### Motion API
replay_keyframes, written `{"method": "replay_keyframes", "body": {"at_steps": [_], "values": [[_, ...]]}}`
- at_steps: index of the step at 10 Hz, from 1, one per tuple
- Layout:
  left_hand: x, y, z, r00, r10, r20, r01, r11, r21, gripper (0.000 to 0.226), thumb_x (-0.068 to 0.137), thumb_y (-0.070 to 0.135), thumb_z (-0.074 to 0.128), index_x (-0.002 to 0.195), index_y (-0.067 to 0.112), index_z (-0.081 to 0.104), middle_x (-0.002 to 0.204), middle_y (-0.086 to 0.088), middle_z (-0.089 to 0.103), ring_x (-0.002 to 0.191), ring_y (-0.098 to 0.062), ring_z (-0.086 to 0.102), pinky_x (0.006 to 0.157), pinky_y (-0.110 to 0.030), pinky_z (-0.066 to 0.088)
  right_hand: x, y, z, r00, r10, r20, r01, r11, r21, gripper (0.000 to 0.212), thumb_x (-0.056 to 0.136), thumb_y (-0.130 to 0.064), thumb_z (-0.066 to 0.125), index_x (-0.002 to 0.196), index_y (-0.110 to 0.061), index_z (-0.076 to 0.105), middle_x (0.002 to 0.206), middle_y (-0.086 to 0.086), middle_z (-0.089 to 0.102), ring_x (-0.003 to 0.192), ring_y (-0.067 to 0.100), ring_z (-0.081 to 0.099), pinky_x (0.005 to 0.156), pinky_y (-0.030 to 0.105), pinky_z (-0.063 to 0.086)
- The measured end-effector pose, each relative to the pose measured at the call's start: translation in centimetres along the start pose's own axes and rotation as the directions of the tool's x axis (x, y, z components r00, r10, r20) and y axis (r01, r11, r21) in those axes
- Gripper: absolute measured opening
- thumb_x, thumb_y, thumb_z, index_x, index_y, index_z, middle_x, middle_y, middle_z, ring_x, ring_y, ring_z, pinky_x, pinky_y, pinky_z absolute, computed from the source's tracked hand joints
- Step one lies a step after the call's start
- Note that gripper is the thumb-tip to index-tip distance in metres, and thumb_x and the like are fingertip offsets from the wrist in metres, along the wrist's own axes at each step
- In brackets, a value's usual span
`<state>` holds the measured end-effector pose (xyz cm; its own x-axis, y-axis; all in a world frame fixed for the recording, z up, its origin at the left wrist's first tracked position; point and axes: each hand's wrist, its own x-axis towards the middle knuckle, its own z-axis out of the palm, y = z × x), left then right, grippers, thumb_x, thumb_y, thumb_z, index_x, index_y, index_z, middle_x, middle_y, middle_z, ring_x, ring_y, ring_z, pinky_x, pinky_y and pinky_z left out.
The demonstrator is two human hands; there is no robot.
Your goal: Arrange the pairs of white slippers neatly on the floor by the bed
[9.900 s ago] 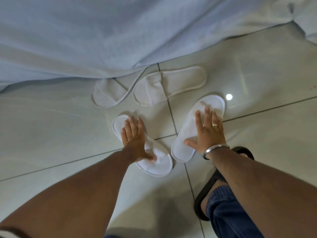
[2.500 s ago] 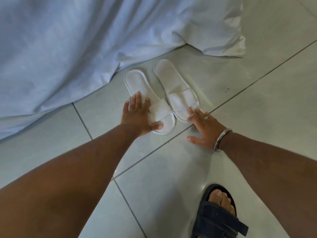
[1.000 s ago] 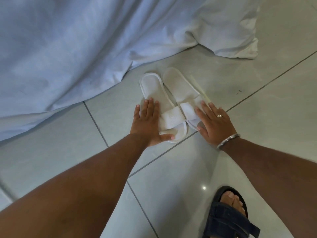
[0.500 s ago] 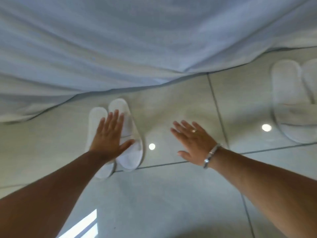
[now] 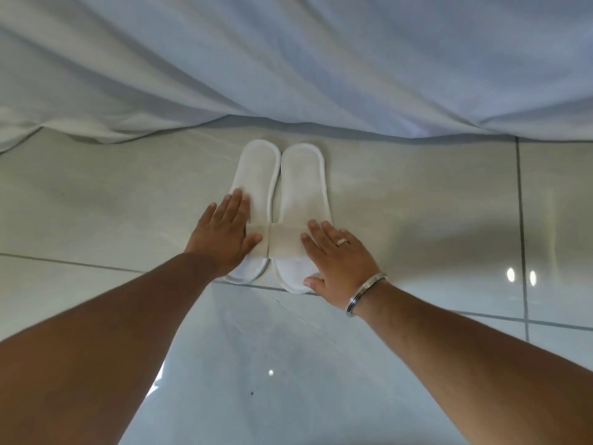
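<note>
Two white slippers lie side by side, touching. The left hand (image 5: 224,236) rests flat on the left slipper (image 5: 255,187), the right hand (image 5: 337,261) flat on the right slipper (image 5: 303,187). Beyond the fingertips hangs the white bedsheet (image 5: 288,59); beneath the wrists, glossy floor tiles (image 5: 96,203).

Two bare forearms reach in from the bottom corners of the view, with no sleeves visible on either one. The left hand (image 5: 224,234) wears nothing: no ring, no band, no watch. The right hand (image 5: 337,263) has a ring (image 5: 343,241) on one finger, a plain, narrow gold-toned band with a bright glint on top. Around the right wrist sits a bracelet (image 5: 366,293), a smooth, rigid silver-coloured bangle with a polished metallic shine and a darker edge. Fingernails on both hands look short and unpainted.
</note>
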<state>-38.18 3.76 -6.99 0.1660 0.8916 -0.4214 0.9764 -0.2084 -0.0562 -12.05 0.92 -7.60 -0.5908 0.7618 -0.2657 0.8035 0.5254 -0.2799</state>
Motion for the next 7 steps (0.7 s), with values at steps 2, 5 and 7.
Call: {"method": "replay_keyframes", "body": {"at_steps": [2, 5, 7], "values": [[-0.6, 0.6, 0.3, 1.0, -0.005, 0.015, 0.004, 0.999, 0.033, 0.083, 0.09, 0.06, 0.004, 0.155, 0.009, -0.003, 0.164, -0.013, -0.004, 0.151, -0.027, 0.002, 0.122, -0.044, 0.007, 0.0, -0.4, 0.1, 0.999, 0.053, 0.002, -0.053, 0.998, 0.017, 0.084, 0.08, -0.05, 0.062, 0.146, -0.014, 0.026, 0.158, 0.011, 0.016, 0.142, 0.03, 0.02, 0.112, 0.047, 0.02], [-1.8, 1.1, 0.4, 0.997, -0.013, 0.069, 0.011, 0.999, 0.031, 0.082, 0.091, 0.059, 0.008, 0.155, 0.008, 0.002, 0.164, -0.014, 0.003, 0.15, -0.029, 0.008, 0.121, -0.046, 0.013, -0.3, -0.7, 0.5, 0.997, 0.078, 0.01, -0.078, 0.997, 0.029, 0.081, 0.085, -0.05, 0.055, 0.148, -0.017, 0.015, 0.16, 0.007, 0.004, 0.145, 0.027, 0.008, 0.113, 0.051, 0.009], [-1.3, 0.1, -4.3, 0.98, 0.02, 0.196, -0.04, 0.995, 0.096, 0.099, 0.074, 0.074, -0.007, 0.155, 0.018, -0.008, 0.164, -0.006, -0.01, 0.151, -0.025, -0.004, 0.121, -0.047, 0.0, -1.3, -0.6, -3.5, 1.0, 0.005, -0.022, -0.006, 0.999, -0.053, 0.086, 0.085, -0.053, 0.053, 0.149, -0.022, 0.006, 0.158, 0.004, -0.007, 0.145, 0.03, 0.007, 0.112, 0.058, 0.005]]}}
